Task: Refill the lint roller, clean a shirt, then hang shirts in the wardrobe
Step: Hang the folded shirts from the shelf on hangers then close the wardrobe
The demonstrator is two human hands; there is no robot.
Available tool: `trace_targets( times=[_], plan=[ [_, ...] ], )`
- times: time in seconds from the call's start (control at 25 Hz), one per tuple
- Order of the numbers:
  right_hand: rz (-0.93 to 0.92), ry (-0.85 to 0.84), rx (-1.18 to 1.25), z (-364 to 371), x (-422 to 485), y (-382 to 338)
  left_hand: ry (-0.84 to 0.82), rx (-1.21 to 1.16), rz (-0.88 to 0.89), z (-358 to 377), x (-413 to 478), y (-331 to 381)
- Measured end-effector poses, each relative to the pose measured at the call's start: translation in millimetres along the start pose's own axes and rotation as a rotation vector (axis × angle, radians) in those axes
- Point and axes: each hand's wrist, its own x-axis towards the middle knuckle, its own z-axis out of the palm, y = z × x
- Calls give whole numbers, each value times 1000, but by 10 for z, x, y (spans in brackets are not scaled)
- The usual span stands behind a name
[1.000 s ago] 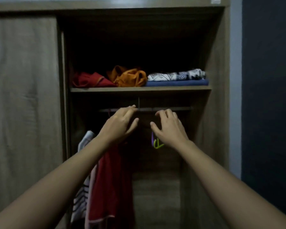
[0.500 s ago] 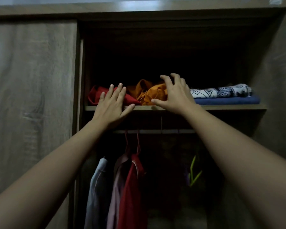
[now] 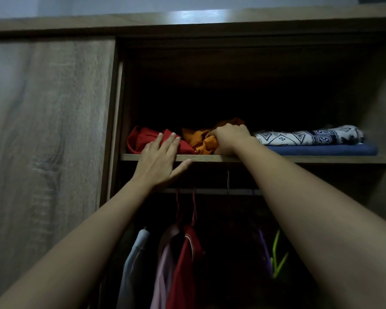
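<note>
Orange garment (image 3: pixel 201 139) crumpled on wardrobe shelf (image 3: pixel 299 159), mid-shelf. Right hand (image 3: pixel 231 136) on its right side, fingers curled into cloth, gripping it. Red garment (image 3: pixel 143 137) just left, touching orange one. Left hand (image 3: pixel 159 163) flat, fingers straight, fingertips resting on red garment, thumb along shelf edge. Patterned cloth (image 3: pixel 308 137) folded on blue cloth (image 3: pixel 321 149), right of right hand. Below the shelf, rail (image 3: pixel 239 191) holds hanging red shirt (image 3: pixel 185 264); green hanger (image 3: pixel 276 259) further right. Sliding door (image 3: pixel 49 130) at left.
</note>
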Motion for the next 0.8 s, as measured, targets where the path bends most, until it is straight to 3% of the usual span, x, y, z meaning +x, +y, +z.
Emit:
trace_targets(
  times=[0.08, 0.28, 0.52, 0.64, 0.8],
  plan=[
    [8, 59, -29, 36, -9, -13, 0, -4, 7, -9, -3, 11],
    [-95, -76, 148, -4, -10, 28, -26, 49, 30, -14, 25, -15],
    [-228, 173, -205, -138, -30, -67, -11, 53, 28, 27, 37, -58],
    [-209, 288, -345, -323, -105, -10, 17, 33, 23, 50, 29, -47],
    [-134, -46, -242, -414, -139, 41, 31, 26, 33, 50, 30, -54]
  ],
)
